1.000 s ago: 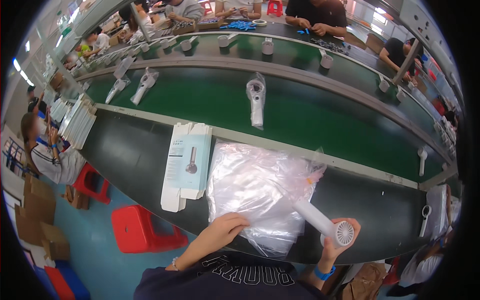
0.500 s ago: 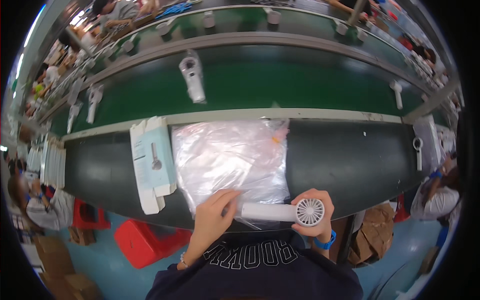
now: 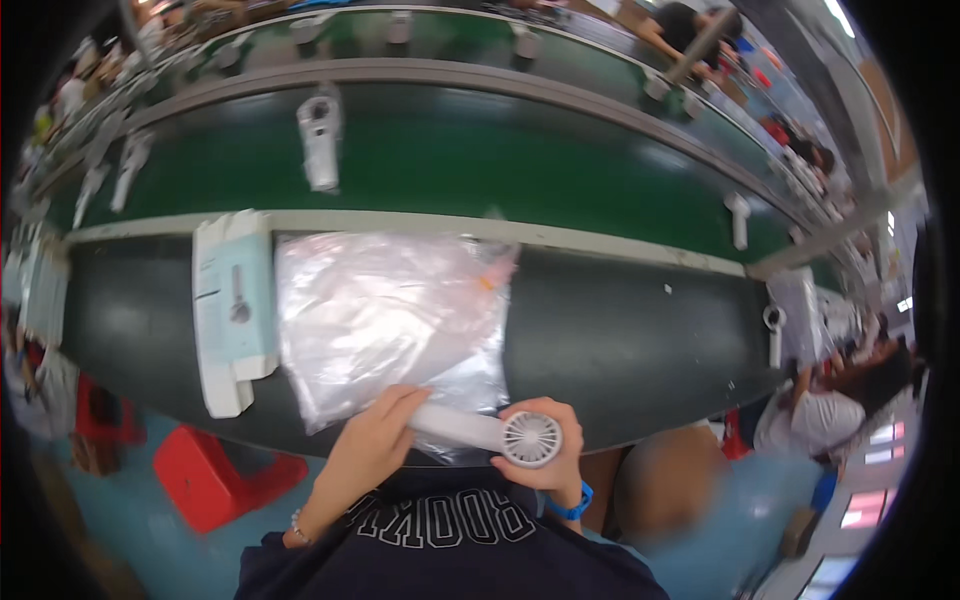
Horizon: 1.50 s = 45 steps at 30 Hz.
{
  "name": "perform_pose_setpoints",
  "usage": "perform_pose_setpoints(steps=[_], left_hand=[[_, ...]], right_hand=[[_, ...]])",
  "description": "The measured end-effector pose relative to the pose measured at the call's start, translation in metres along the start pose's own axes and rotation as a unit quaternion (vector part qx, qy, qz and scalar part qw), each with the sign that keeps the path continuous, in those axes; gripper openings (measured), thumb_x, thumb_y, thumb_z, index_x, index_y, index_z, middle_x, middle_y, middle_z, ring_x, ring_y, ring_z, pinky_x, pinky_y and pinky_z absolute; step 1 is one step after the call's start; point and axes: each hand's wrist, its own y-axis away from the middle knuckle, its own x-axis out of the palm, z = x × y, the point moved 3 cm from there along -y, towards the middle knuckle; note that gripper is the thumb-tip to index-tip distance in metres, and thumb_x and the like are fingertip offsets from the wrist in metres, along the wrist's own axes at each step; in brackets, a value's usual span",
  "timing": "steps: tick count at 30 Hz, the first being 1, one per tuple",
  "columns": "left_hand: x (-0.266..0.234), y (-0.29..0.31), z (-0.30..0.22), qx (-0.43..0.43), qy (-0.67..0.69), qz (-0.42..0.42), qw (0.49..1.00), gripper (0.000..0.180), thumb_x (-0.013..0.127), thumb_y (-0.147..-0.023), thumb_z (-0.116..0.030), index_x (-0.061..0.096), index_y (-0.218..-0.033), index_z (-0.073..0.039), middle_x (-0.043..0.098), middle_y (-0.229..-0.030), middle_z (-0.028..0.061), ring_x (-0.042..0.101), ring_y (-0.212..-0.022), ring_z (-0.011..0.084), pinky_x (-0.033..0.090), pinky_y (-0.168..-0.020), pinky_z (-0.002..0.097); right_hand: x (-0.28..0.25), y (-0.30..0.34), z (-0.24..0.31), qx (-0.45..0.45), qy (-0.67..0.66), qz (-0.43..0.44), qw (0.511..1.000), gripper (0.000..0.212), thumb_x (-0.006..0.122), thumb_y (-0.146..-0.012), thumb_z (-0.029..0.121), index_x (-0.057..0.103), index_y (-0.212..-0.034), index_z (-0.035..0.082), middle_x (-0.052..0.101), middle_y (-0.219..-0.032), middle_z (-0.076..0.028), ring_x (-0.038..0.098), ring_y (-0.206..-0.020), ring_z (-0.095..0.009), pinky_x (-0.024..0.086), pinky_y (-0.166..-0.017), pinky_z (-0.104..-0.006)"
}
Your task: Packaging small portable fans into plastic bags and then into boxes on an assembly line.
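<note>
Plastic bags (image 3: 390, 310) on counter (image 3: 610, 320), middle. Carton (image 3: 235, 300) left of bags, just beside. Handheld fan (image 3: 470, 427) in hands (image 3: 368, 445), over bags' near edge. Another fan (image 3: 776, 342) at counter's right end. Conveyor belt (image 3: 520, 160) behind counter, bagged fan (image 3: 320, 145) on it. Stool (image 3: 205, 485) on floor (image 3: 135, 500), near left.

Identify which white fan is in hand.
The fan whose round grille sits in the right hand, its handle toward the left hand; the white ones on the nearer green belt lie untouched.

Left fingers (image 3: 398, 400) slant inward; right fingers (image 3: 562, 412) curl in a grip.
</note>
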Motion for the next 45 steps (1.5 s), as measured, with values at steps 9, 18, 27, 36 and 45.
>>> perform_pose_setpoints(steps=[9, 18, 27, 36, 45], left_hand=[[0.011, -0.001, -0.009, 0.031, 0.109, 0.058, 0.992, 0.046, 0.064, -0.081, 0.0, 0.052, -0.126, -0.004, 0.053, -0.119, 0.0117, 0.059, -0.099, 0.0256, 0.051, -0.078, 0.0307], [0.042, -0.032, -0.045, 0.145, 0.27, 0.083, 0.948, 0.054, 0.07, -0.076, 0.004, 0.053, -0.126, 0.001, 0.052, -0.125, 0.0137, 0.061, -0.073, 0.0138, 0.052, -0.07, 0.027], [0.074, -0.044, -0.064, 0.135, 0.437, 0.132, 0.88, 0.059, 0.07, -0.074, 0.011, 0.051, -0.128, 0.005, 0.046, -0.129, 0.0173, 0.065, -0.079, 0.014, 0.054, -0.071, 0.0249], [0.063, -0.035, -0.055, 0.072, 0.522, 0.198, 0.827, 0.059, 0.075, -0.068, 0.014, 0.055, -0.124, 0.007, 0.047, -0.127, 0.0162, 0.063, -0.074, 0.0105, 0.052, -0.069, 0.0224], [0.058, -0.046, -0.054, 0.111, 0.436, 0.171, 0.877, 0.052, 0.079, -0.067, 0.006, 0.063, -0.116, 0.002, 0.056, -0.117, 0.0137, 0.059, -0.066, 0.0055, 0.048, -0.061, 0.0193]], right_hand=[[-0.01, -0.009, 0.016, -0.005, 0.152, -0.005, 0.988, 0.058, 0.085, -0.056, 0.014, 0.057, -0.105, 0.0, 0.064, -0.089, -0.014, 0.065, -0.076, -0.025, 0.052, -0.071, -0.0308], [-0.013, -0.002, 0.032, 0.187, 0.059, -0.244, 0.95, 0.061, 0.076, -0.068, 0.005, 0.048, -0.121, 0.001, 0.056, -0.106, -0.007, 0.056, -0.092, -0.012, 0.046, -0.081, -0.0259], [-0.049, 0.02, 0.058, 0.238, -0.336, -0.124, 0.903, 0.072, 0.054, -0.077, -0.003, 0.025, -0.143, 0.0, 0.047, -0.129, -0.012, 0.042, -0.124, -0.018, 0.029, -0.105, -0.0297], [-0.041, 0.018, 0.043, 0.263, -0.1, -0.044, 0.959, 0.08, 0.088, -0.054, 0.008, 0.046, -0.122, 0.001, 0.053, -0.119, -0.008, 0.05, -0.113, -0.016, 0.039, -0.095, -0.0293], [-0.03, 0.017, 0.038, 0.169, 0.106, -0.117, 0.973, 0.072, 0.088, -0.058, 0.02, 0.052, -0.117, 0.0, 0.05, -0.108, -0.01, 0.052, -0.095, -0.018, 0.042, -0.084, -0.0289]])
